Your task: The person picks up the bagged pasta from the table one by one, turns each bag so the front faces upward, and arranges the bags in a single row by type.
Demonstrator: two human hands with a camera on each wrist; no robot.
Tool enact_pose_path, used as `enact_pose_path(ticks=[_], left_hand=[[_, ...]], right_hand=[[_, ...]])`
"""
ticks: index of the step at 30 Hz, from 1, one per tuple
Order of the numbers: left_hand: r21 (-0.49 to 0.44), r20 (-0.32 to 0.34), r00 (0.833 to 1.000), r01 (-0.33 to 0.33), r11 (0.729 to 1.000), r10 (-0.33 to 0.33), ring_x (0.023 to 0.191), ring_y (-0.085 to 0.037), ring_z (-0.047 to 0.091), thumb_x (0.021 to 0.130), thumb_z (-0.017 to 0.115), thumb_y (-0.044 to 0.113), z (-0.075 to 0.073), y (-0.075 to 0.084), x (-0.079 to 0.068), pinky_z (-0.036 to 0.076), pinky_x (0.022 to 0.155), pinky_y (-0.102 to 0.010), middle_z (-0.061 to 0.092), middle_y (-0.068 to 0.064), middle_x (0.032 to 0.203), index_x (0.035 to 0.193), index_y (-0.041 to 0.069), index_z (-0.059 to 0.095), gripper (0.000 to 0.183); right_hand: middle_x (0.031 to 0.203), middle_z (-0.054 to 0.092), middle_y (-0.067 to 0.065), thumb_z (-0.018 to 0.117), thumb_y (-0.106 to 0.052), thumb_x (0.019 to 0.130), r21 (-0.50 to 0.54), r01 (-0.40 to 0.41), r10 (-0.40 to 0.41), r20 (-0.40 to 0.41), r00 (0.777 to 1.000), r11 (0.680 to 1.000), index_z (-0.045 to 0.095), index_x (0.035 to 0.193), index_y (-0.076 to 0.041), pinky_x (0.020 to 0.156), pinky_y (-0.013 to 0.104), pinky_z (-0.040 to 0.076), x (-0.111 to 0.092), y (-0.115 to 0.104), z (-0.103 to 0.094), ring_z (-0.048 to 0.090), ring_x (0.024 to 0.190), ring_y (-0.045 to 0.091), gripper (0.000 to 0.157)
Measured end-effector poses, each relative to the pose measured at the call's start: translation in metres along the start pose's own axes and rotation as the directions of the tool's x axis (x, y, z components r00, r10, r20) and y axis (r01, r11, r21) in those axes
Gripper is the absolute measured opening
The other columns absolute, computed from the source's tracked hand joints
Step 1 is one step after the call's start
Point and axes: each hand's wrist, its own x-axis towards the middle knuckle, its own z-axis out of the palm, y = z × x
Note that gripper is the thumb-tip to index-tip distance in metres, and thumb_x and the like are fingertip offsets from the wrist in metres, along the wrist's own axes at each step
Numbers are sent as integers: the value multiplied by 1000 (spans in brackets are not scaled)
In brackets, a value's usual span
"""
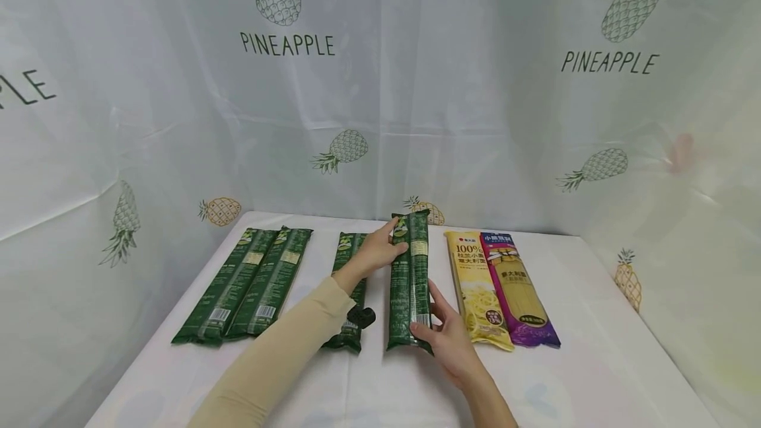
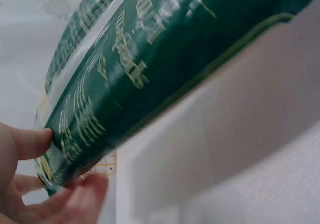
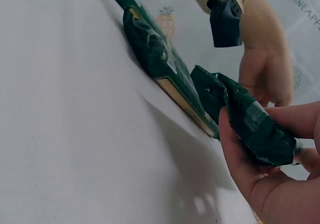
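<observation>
Both of my hands hold one long green pasta packet (image 1: 409, 283), its seamed back towards me, raised over the table. At its far end, my left hand (image 1: 376, 251) pinches it, with the thumb across the front in the left wrist view. My right hand (image 1: 453, 345) grips the near end by its edges; in the right wrist view, thumb and fingers close round the crimped end of the packet (image 3: 250, 119). Just left of it a similar green packet (image 1: 343, 339) lies flat, partly hidden by my left forearm. A yellow pasta packet (image 1: 478, 289) lies to the right.
Two more green packets (image 1: 228, 289) lie side by side at the left of the white-covered table (image 1: 594, 349). A purple pasta packet (image 1: 517, 289) touches the yellow one's right side. Behind hangs a pineapple-print curtain (image 1: 440, 98).
</observation>
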Motion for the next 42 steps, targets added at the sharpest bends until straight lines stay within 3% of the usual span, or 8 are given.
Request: enact_pose_path(ticks=[3,6,14,23,32,36,39,42], left_hand=[[123,-40,999,-5,992,10,136,-41,54,107,67,33,1,5,-2,50,105,-60,49,-24,154,169,19,33,72],[205,-56,998,-9,979,21,146,-46,44,105,67,41,3,11,-4,45,111,-63,41,-27,161,167,18,37,73],[212,-72,997,-18,977,34,143,-51,46,99,74,50,9,20,-9,46,109,-67,40,-30,161,168,15,35,86],[302,-97,992,-54,952,87,133,-43,56,104,69,42,17,19,-6,49,105,-61,52,-25,151,168,25,35,75],[293,-87,989,-89,952,119,139,-45,53,105,68,39,18,15,-7,47,109,-63,53,-24,154,168,25,37,71],[253,-87,988,-104,962,129,86,-31,66,105,66,22,15,11,-3,55,84,-46,72,-17,110,166,22,40,66],[200,-93,988,-105,974,126,48,-18,38,104,63,12,13,10,-1,40,56,-34,55,-9,65,166,21,41,66],[152,-102,988,-100,983,116,41,-10,28,105,61,8,11,9,-1,32,45,-28,64,-15,75,166,22,41,66]], right_hand=[[141,55,24,70,7,96,-26,8,-9,-17,1000,1000,25,171,-27,84,35,63,1,1,3,71,108,29,94],[139,54,24,70,8,95,-77,18,-20,-29,999,997,26,171,-26,83,36,63,1,4,5,71,106,28,95],[141,50,22,70,7,95,-192,43,-49,-27,998,980,24,172,-23,83,38,63,0,4,10,69,106,27,94],[138,53,20,72,7,94,-270,78,-93,-44,995,960,30,170,-24,79,35,62,1,4,11,65,99,26,93],[147,58,12,76,0,93,-446,100,-148,-73,986,889,33,169,-26,102,48,54,1,5,12,57,122,27,91],[145,58,15,77,-4,94,-428,86,-125,-64,990,900,36,168,-27,87,38,59,-1,3,11,63,111,25,88],[145,55,21,76,-14,98,-346,27,-47,-49,998,938,32,169,-30,88,42,60,-2,-1,9,67,111,29,85],[160,41,26,66,-32,107,-206,-73,76,5,997,976,21,171,-36,108,58,51,-3,-4,6,60,130,40,78]])
